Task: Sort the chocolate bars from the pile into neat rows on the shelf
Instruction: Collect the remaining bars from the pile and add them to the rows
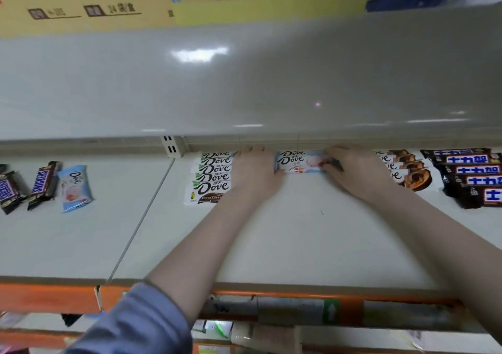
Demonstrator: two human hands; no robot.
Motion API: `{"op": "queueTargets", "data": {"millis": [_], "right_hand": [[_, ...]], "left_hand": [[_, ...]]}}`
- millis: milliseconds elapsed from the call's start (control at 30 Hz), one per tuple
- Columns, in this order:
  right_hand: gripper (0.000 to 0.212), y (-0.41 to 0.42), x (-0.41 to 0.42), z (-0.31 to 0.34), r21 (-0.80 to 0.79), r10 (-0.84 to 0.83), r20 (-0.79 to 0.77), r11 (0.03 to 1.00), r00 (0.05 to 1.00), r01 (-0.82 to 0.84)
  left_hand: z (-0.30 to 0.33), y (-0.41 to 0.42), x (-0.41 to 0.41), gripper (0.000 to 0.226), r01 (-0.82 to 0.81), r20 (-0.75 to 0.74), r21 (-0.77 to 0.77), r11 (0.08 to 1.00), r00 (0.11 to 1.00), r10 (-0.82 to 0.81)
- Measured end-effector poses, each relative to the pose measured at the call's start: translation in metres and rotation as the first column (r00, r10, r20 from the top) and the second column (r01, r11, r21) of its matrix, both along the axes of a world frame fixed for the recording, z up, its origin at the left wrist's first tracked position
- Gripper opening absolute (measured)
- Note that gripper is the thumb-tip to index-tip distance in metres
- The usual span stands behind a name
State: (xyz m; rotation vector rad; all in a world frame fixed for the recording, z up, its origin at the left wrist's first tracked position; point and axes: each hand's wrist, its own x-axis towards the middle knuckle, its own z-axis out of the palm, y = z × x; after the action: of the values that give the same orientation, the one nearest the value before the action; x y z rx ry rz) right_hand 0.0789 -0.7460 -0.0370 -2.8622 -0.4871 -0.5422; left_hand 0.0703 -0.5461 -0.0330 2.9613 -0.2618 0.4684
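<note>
Shelf: pale deck; rows form at the back wall, so a hard shove could jam or buckle wrappers there.
Neighbouring rows: white Dove row left, caramel Dove row right; either wrist could scatter them.
Leftover pile: loose bars far left, unsorted.
Blue Dove bars: a short row between both hands, could skew.
Left hand: flat, fingers straight against the bars' left end.
Right hand: fingers curled over the right end, pinching it.

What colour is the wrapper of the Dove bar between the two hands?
Light blue and white with a pink patch, on the Dove bar; seen in the head view.
</note>
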Motion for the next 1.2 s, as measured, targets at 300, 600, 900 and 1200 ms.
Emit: {"op": "queueTargets", "data": {"millis": [300, 600, 900, 1200], "right_hand": [[0.037, 0.038, -0.083, 0.000, -0.013, -0.030, -0.186, 1.000, 0.982, 0.028], [0.036, 0.141, -0.120, 0.003, 0.028, 0.107, -0.165, 0.994, 0.980, -0.104], [0.037, 0.341, -0.146, -0.004, 0.137, 0.118, -0.173, 0.986, 0.978, -0.095], [0.039, 0.478, -0.136, 0.010, 0.080, 0.066, -0.147, 0.995, 0.987, -0.055]], "left_hand": [[-0.004, 0.024, -0.111, 0.043, -0.376, 0.011, -0.074, 0.924, 0.926, 0.378], [-0.001, 0.106, -0.161, 0.043, -0.520, 0.001, -0.129, 0.844, 0.851, 0.525], [-0.003, 0.317, -0.202, 0.060, -0.561, 0.007, -0.068, 0.825, 0.827, 0.563], [0.001, 0.469, -0.194, 0.079, -0.672, -0.090, -0.124, 0.730, 0.740, 0.666]]}}
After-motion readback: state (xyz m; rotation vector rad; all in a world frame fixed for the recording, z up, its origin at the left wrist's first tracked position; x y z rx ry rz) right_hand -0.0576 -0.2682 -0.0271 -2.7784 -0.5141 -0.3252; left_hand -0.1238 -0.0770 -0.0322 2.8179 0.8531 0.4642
